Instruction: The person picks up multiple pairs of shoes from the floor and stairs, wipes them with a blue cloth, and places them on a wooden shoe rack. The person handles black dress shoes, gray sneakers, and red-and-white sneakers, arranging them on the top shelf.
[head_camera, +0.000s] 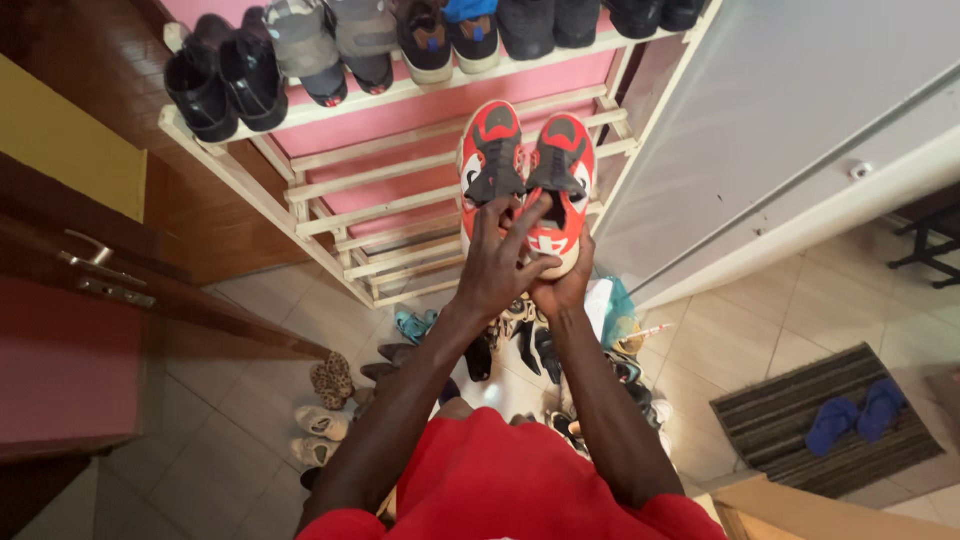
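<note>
Hands holding a pair of red sneakers up at a shoe rack.

Left hand lies on top of the red sneakers, fingers spread and curled into their openings; right hand cups the heels from below, mostly hidden, closed around them. The pair sits side by side, toes pointing far, over the wooden shoe rack. Dark shoes line the rack's far shelf. Loose shoes and sandals lie on the tiled floor near the person, blue slippers on a mat to the right.
</note>
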